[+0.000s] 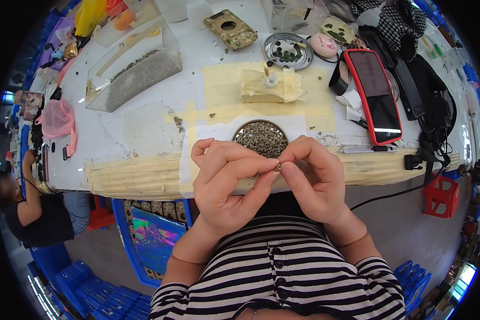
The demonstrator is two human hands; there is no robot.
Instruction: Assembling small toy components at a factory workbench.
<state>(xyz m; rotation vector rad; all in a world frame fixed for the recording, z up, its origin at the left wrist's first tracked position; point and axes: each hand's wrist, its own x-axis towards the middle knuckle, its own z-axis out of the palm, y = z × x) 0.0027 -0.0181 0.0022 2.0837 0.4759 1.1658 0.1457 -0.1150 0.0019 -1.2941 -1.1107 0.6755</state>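
My left hand (226, 184) and my right hand (317, 178) meet at the table's front edge, thumb and forefinger of each pinched together. Between the fingertips is a tiny brownish-green piece (277, 167), too small to name more exactly. Right behind the fingers, a round dish (260, 121) is filled with many small pieces of like colour (261, 140); my fingers cover part of its near side. Farther back stands a tape-covered block (261, 88) with a small white cup (272, 81) on it.
A clear bin of grey granules (144, 80) stands back left. A camouflage-patterned model part (230, 29) and a metal dish of dark green bits (288, 52) lie at the back. A red-cased phone (373, 96) is at right. Below left, a blue crate (125, 234); another person (37, 213) sits far left.
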